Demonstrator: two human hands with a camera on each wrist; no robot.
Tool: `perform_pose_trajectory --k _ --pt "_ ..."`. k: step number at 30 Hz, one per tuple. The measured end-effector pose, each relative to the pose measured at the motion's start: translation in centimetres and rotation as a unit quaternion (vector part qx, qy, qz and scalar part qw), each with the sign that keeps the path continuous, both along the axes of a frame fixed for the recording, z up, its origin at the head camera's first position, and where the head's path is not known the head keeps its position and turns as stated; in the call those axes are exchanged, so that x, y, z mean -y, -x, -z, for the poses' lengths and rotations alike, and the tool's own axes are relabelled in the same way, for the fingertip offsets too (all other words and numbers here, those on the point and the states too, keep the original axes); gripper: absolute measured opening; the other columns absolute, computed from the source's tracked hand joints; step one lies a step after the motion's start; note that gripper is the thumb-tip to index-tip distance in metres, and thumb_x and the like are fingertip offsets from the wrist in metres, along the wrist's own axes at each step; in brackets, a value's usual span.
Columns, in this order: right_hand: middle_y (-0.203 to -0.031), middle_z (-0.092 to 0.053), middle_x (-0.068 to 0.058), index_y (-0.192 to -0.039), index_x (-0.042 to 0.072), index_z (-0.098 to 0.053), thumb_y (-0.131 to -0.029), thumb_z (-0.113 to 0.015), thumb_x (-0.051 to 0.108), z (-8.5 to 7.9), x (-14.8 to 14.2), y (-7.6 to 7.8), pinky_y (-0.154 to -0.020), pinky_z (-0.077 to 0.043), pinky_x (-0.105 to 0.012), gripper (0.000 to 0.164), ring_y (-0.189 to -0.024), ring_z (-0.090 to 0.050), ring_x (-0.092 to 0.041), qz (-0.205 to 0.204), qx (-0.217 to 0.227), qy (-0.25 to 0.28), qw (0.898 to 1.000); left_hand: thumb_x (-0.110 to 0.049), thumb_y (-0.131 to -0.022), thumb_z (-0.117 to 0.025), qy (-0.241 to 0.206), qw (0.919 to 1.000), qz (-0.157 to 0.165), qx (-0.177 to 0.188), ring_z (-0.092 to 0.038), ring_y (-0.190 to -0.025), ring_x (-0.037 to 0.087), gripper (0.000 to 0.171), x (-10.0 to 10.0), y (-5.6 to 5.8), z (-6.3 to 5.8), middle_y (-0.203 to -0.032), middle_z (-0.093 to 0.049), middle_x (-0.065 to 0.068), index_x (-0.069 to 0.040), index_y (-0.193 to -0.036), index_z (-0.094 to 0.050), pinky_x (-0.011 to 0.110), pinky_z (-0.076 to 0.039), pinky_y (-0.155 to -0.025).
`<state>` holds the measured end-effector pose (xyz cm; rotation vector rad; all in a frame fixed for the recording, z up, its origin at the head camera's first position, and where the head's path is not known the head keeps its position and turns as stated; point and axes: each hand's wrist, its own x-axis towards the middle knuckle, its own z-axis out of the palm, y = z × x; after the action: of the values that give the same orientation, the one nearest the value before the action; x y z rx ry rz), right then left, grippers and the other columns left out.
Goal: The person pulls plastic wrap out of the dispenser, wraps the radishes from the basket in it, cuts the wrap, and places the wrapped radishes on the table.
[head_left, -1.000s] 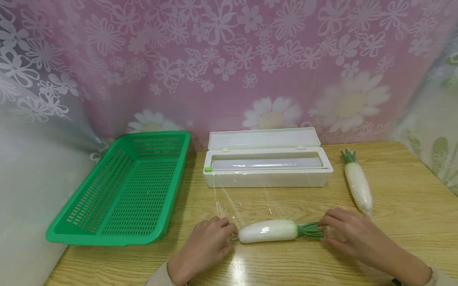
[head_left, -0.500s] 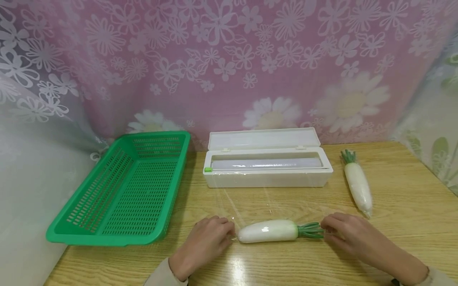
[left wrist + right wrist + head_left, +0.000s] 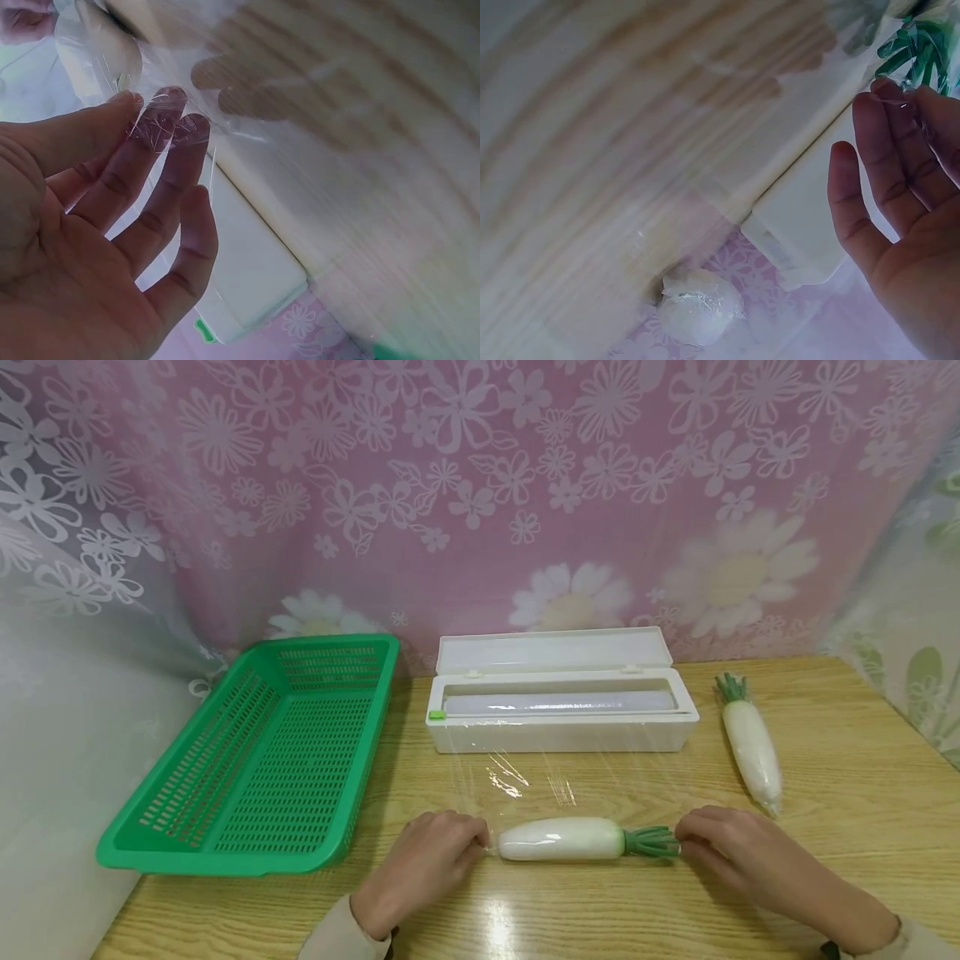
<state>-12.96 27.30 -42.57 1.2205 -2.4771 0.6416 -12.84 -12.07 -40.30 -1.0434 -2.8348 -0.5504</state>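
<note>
A white radish (image 3: 561, 840) with green stalks lies crosswise between the two hands, wrapped in clear cling film (image 3: 517, 775) that runs back to a white dispenser box (image 3: 562, 737). At the radish's root end the left hand (image 3: 429, 868) pinches the film; in the left wrist view, thumb and fingertips gather the crinkled film (image 3: 161, 124). By the green stalks (image 3: 651, 842), the right hand (image 3: 742, 862) pinches film on the other side. Its fingertips meet the film (image 3: 900, 101) beside the stalks in the right wrist view.
The dispenser's lid (image 3: 555, 652) stands raised, with a film roll (image 3: 558, 702) inside and a green slider (image 3: 437, 716) at its left. A green basket (image 3: 217, 863) stands at the left. Another wrapped radish (image 3: 752, 752) lies at the right, near the right hand.
The radish has shifted slightly away from the person, toward the box. Reflections on the film have changed. Both hands stay at the radish's ends, the left one with its fingers drawn in more.
</note>
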Motion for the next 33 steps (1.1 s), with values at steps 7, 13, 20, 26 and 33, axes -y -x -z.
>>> perform_pose_trajectory --k 7,13,20,26,33 --pt "-0.08 -0.061 0.018 -0.089 0.02 -0.066 -0.079 -0.076 -0.012 0.1 -0.1 0.6 -0.052 -0.041 -0.016 0.035 -0.068 -0.047 0.009 0.009 0.069 0.033 0.997 -0.004 -0.088 -0.077 -0.025 0.9987 -0.01 0.044 -0.065 -0.076 0.007 0.008 0.1 0.7 -0.3 -0.086 -0.073 -0.005 -0.012 -0.088 -0.075 0.028 -0.053 -0.068" --pt "-0.075 -0.052 0.02 -0.083 0.02 -0.06 -0.082 -0.071 -0.016 -0.1 0.4 1.0 -0.05 -0.037 -0.019 0.038 -0.065 -0.041 0.007 0.042 0.098 0.043 0.993 0.0 -0.088 -0.075 -0.052 0.9972 -0.017 0.05 -0.061 -0.071 0.004 0.011 0.2 1.4 -0.3 -0.084 -0.073 -0.004 -0.011 -0.086 -0.075 0.029 -0.052 -0.069" --pt "-0.067 -0.043 0.018 -0.079 0.015 -0.059 -0.092 -0.061 -0.012 -0.9 1.2 1.5 -0.048 -0.034 -0.021 0.031 -0.058 -0.035 0.005 0.097 0.178 0.027 0.979 0.008 -0.087 -0.071 -0.068 0.9945 -0.027 0.074 -0.046 -0.06 0.002 0.015 0.2 2.4 -0.3 -0.081 -0.072 0.001 -0.006 -0.087 -0.076 0.022 -0.046 -0.059" --pt "-0.065 -0.047 0.017 -0.079 0.014 -0.06 -0.091 -0.063 -0.011 -1.0 1.2 2.3 -0.048 -0.036 -0.021 0.028 -0.056 -0.035 0.004 0.107 0.178 0.015 0.978 0.01 -0.086 -0.069 -0.078 0.9939 -0.025 0.074 -0.042 -0.054 0.001 0.018 0.2 3.0 -0.4 -0.071 -0.068 0.0 -0.006 -0.091 -0.073 0.021 -0.039 -0.05" --pt "-0.068 -0.053 0.015 -0.08 0.013 -0.065 -0.09 -0.067 -0.01 -1.1 1.5 3.0 -0.05 -0.037 -0.023 0.024 -0.058 -0.038 0.003 0.128 0.178 0.002 0.976 0.005 -0.086 -0.073 -0.068 0.9972 -0.018 0.026 -0.049 -0.057 0.003 0.015 0.0 3.6 -0.3 -0.071 -0.068 0.0 -0.01 -0.089 -0.074 0.024 -0.044 -0.057"
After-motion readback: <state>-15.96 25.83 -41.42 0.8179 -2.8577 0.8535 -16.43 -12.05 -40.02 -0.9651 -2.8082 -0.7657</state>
